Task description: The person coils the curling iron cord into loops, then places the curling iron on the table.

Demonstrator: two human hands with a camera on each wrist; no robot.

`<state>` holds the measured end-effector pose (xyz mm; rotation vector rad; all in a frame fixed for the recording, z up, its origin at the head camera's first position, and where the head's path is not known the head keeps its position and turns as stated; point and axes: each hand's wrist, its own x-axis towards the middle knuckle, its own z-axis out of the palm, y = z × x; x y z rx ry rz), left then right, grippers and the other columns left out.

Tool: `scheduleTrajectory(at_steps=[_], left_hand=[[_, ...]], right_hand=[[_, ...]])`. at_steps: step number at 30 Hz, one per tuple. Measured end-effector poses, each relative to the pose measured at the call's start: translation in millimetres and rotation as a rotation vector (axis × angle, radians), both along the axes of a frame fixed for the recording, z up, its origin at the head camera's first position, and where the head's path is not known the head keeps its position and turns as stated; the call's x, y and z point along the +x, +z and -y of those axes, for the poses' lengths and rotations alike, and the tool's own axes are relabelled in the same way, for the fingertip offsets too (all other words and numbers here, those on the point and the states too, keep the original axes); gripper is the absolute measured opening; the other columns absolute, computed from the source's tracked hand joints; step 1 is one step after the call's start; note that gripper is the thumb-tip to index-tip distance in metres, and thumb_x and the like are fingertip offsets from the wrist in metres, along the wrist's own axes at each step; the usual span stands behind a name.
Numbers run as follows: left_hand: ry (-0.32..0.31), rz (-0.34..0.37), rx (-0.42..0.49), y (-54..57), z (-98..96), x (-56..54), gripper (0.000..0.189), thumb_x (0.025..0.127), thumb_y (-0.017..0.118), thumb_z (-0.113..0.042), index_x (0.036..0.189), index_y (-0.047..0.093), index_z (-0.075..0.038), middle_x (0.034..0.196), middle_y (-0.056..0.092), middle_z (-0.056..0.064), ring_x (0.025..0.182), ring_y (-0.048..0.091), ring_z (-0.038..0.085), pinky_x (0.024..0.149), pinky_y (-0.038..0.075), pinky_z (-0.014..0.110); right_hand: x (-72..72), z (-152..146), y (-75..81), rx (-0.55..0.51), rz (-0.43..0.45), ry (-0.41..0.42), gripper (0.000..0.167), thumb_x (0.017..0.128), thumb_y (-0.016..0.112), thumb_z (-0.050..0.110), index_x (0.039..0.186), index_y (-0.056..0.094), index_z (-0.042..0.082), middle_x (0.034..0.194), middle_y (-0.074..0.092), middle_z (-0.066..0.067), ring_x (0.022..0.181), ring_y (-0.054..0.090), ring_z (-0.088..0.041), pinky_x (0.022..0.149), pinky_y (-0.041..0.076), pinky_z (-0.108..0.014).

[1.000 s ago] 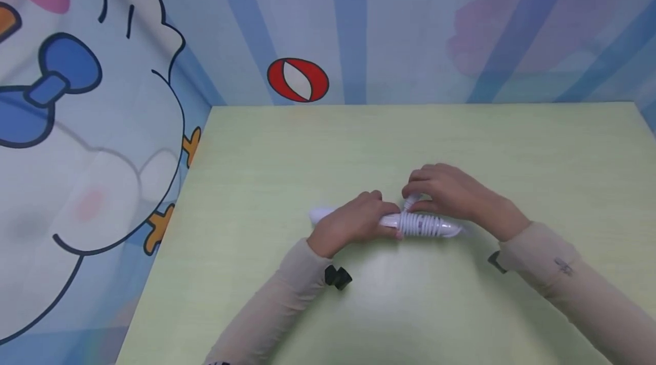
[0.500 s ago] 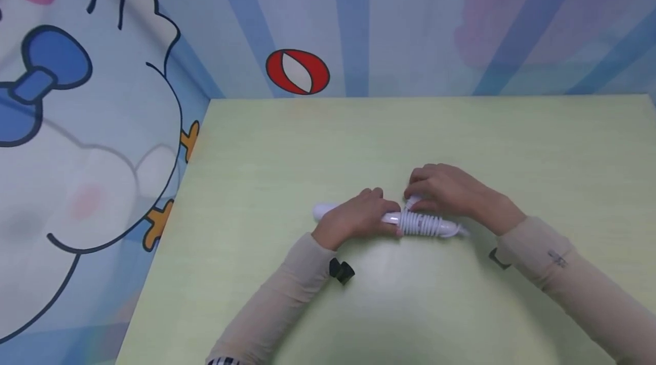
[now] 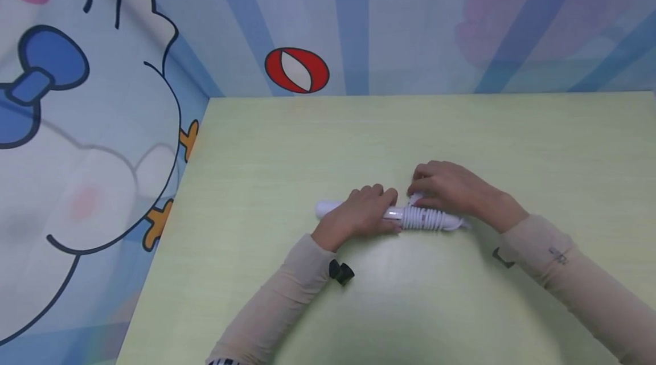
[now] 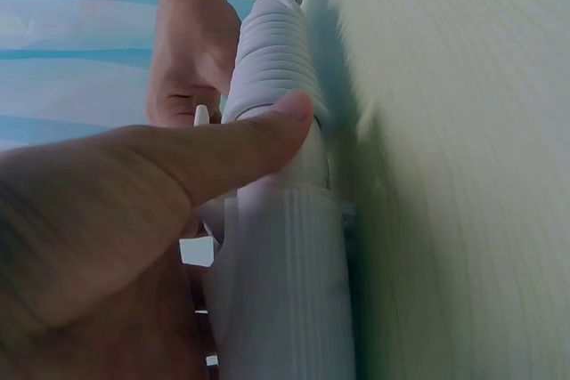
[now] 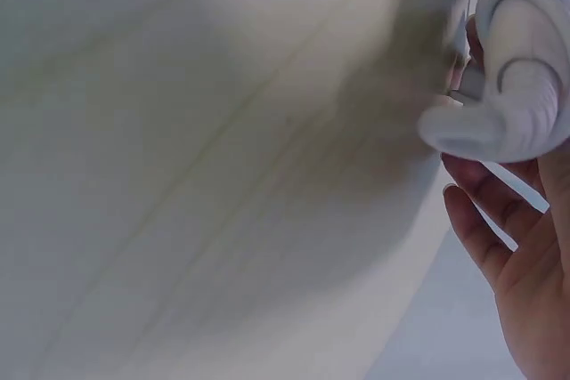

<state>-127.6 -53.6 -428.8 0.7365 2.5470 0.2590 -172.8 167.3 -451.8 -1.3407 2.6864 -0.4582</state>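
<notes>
A white wand-shaped hair iron (image 3: 393, 214) lies across the table, its white cord (image 3: 425, 219) wound in tight coils round the handle at the right. My left hand (image 3: 359, 212) grips the body just left of the coils. In the left wrist view, the left thumb (image 4: 267, 135) presses along the top beside the coils. Above the coils in the head view, my right hand (image 3: 448, 188) pinches the cord's free end (image 3: 415, 199), mostly hidden by the fingers. The right wrist view has the iron's cord end (image 5: 463, 129) close up, with right-hand fingers (image 5: 485, 211) behind it.
The pale green tabletop (image 3: 287, 154) meets a blue striped wall (image 3: 400, 29) at the back. To the left stands a panel with a cartoon animal (image 3: 102, 183). A small black device (image 3: 341, 272) sits by the left cuff.
The right hand has shifted slightly right, still pinching the cord end, and less of that end shows. The left hand's fingers have risen and shifted a little on the iron.
</notes>
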Motion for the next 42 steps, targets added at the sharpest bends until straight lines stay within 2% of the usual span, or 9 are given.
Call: scheduleTrajectory(at_steps=[5,17,26,42], left_hand=[[0.010,-0.012,-0.009,-2.7,0.7,0.2,0.041,0.088,0.062,-0.050,0.114,0.049,-0.022,0.101,0.048,-0.002,0.090,0.043,0.015,0.076,0.038,0.030],[0.004,-0.017,-0.004,0.5,1.8,-0.3,0.045,0.086,0.065,-0.048,0.118,0.050,-0.020,0.102,0.048,-0.001,0.091,0.043,0.015,0.075,0.037,0.029],[0.011,0.003,-0.006,-1.6,1.7,-1.6,0.046,0.087,0.065,-0.048,0.120,0.050,-0.021,0.103,0.048,-0.002,0.091,0.043,0.014,0.075,0.037,0.028],[0.015,0.007,-0.024,1.3,0.0,-1.4,0.047,0.087,0.064,-0.048,0.121,0.049,-0.020,0.104,0.049,-0.001,0.093,0.043,0.015,0.075,0.036,0.028]], right_hand=[[-1.7,-2.0,-0.7,-0.010,0.014,-0.013,0.024,0.082,0.076,0.028,0.103,0.072,0.017,0.101,0.063,0.000,0.089,0.058,-0.015,0.080,0.049,-0.035],[-3.6,-2.9,-2.3,-0.005,0.009,-0.002,0.027,0.083,0.074,0.028,0.106,0.070,0.016,0.106,0.063,-0.001,0.095,0.059,-0.018,0.083,0.049,-0.038],[-4.0,-3.8,-1.9,0.007,0.041,-0.022,0.026,0.085,0.072,0.030,0.108,0.069,0.019,0.110,0.062,-0.001,0.100,0.058,-0.019,0.086,0.048,-0.039],[-3.9,-3.7,-0.5,0.047,0.053,-0.034,0.030,0.086,0.071,0.033,0.113,0.069,0.020,0.114,0.062,-0.002,0.105,0.058,-0.020,0.089,0.048,-0.042]])
